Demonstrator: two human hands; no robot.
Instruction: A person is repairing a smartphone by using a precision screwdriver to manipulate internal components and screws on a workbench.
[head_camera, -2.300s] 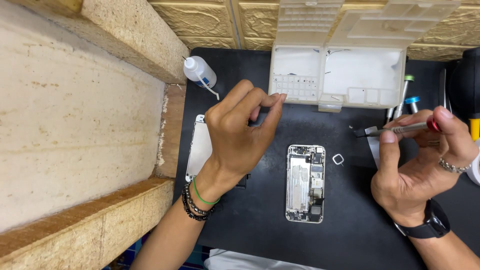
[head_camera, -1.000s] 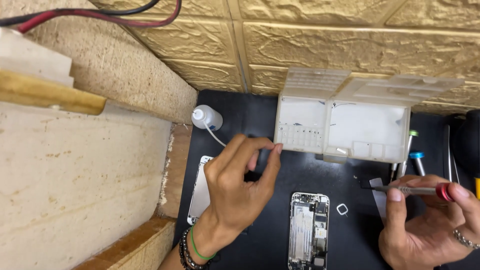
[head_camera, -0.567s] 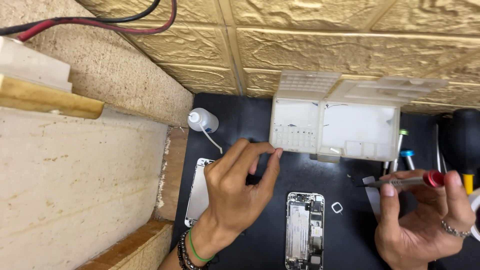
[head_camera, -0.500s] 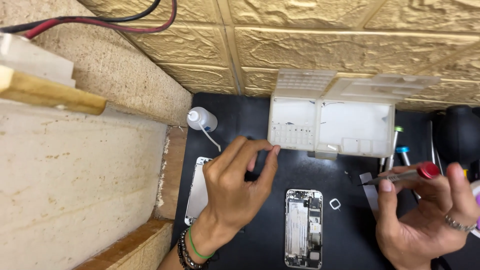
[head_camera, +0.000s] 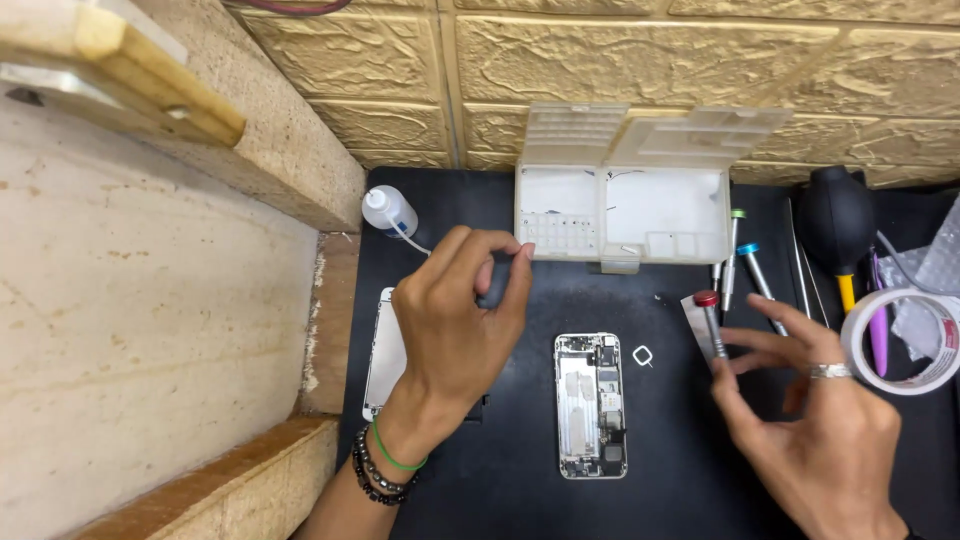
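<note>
My left hand (head_camera: 455, 320) hovers over the black mat (head_camera: 500, 480) with thumb and forefinger pinched together; anything tiny between them is too small to see. Under its wrist lies a white phone panel (head_camera: 383, 350). An opened phone (head_camera: 590, 405) with its insides showing lies between my hands. My right hand (head_camera: 815, 410) holds a red-capped screwdriver (head_camera: 710, 322) upright between thumb and fingers, the other fingers spread. A small white square ring (head_camera: 642, 356) lies just right of the phone.
An open translucent parts box (head_camera: 620, 215) stands at the back against the wall. A small white dropper bottle (head_camera: 388, 212) is back left. More screwdrivers (head_camera: 748, 265), a black air blower (head_camera: 838, 215), a tape roll (head_camera: 900, 345) and bubble wrap (head_camera: 935, 265) crowd the right. A stone ledge (head_camera: 150, 330) borders the left.
My right hand has swung the screwdriver from lying sideways to standing upright, red cap on top, and opened its other fingers. The left hand keeps its pinch in about the same spot.
</note>
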